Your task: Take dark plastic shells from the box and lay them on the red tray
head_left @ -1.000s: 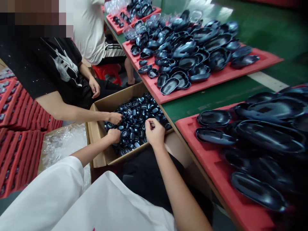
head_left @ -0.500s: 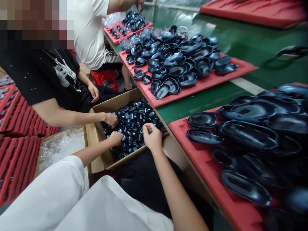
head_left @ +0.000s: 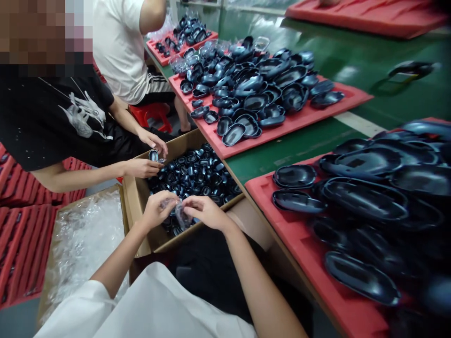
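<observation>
Both hands meet over the near end of the open brown cardboard box [head_left: 141, 206]: the left hand [head_left: 158, 209] and the right hand [head_left: 202, 211] are each curled nearly closed, fingertips pinching opposite sides of a small crinkled clear plastic wrapper [head_left: 181, 217] held between them. Whether a part sits inside the film is hard to tell.

It looks feather-light, limp and a little slick, so a fingertip pinch at its edges seems the sure hold; it would crumple under a fuller grip.

Below and beyond the hands, the box is heaped with small glossy black plastic shells [head_left: 197, 171], which look stiff, light and smooth, likely easy to scuff; taking one by the rim seems safest.

On the left lies a heap of clear plastic film [head_left: 81, 239]. Farther along the box, a co-worker's hands [head_left: 146, 157] hold one small shell.

On the right, the green tabletop [head_left: 299, 145] carries red foam trays [head_left: 282, 131] loaded with larger dark oval shells [head_left: 366, 199], the far ones piled high.
</observation>
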`<control>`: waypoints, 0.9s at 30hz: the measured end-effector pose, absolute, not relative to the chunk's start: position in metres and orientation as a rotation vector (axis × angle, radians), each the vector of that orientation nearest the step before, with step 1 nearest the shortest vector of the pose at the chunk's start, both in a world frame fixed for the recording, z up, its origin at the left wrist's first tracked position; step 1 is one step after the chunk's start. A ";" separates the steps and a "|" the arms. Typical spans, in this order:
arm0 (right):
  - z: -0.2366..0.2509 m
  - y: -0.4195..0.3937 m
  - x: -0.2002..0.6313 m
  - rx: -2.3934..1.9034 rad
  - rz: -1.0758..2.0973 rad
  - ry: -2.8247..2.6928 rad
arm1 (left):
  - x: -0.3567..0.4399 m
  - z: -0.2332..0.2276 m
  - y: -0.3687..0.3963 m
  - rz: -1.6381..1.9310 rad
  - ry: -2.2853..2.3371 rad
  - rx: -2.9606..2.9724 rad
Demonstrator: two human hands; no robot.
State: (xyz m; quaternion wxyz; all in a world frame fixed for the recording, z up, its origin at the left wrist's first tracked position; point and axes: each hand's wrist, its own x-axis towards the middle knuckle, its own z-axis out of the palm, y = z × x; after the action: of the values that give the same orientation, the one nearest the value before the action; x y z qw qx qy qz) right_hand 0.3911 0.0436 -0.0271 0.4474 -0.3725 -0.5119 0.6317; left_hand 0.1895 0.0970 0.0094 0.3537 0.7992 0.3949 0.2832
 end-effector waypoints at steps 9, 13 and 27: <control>-0.032 0.041 0.384 -1.169 1.194 -1.265 | 0.208 -0.008 0.085 0.729 1.206 1.450; -0.029 0.041 0.386 -1.031 1.373 -1.167 | 0.210 -0.003 0.083 0.713 1.137 1.452; -0.033 0.037 0.384 -1.220 0.562 -1.525 | 0.227 -0.007 0.088 0.921 1.351 1.589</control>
State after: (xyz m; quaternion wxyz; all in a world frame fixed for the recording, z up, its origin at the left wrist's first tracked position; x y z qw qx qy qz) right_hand 0.3840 0.0372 -0.0335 0.5267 -0.5105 -0.6377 0.2351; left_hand 0.2269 0.0883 -0.0068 0.4175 0.6334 0.5383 0.3671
